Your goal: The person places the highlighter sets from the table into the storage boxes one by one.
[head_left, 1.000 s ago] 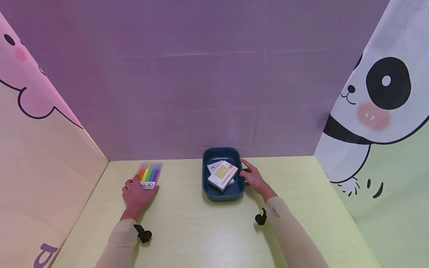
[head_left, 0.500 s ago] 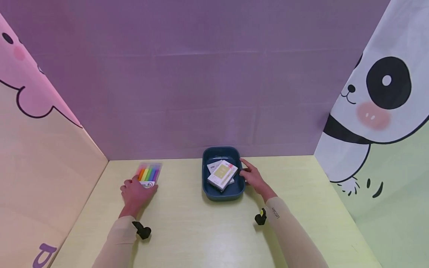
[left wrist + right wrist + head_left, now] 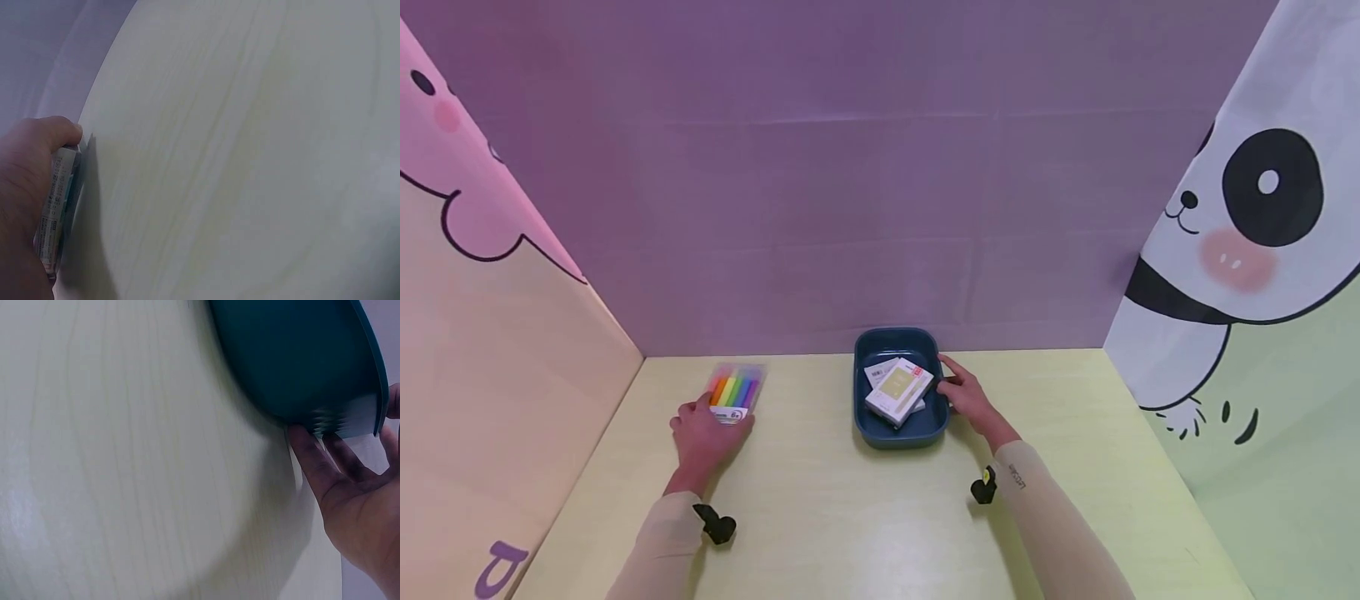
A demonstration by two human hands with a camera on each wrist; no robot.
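Note:
In the head view, a clear flat pack of rainbow-coloured markers (image 3: 734, 388) lies at the back left of the table. My left hand (image 3: 706, 437) grips its near end; the left wrist view shows the pack's printed edge (image 3: 57, 200) inside the curve of that hand. A deep blue plastic bin (image 3: 901, 441) stands at the back centre. On its right side, my right hand (image 3: 973, 402) holds the rim and wall, with fingertips against the outer wall in the right wrist view. Inside the bin, a small white box (image 3: 899, 392) lies slanted over another white item (image 3: 877, 372).
The pale wooden table (image 3: 820, 517) ends at a purple backdrop (image 3: 880, 208). A panel with a pink cartoon figure (image 3: 482, 221) closes the left side, and a panda panel (image 3: 1232, 250) the right. A black camera (image 3: 718, 527) sits at the left wrist, with another (image 3: 983, 487) at the right.

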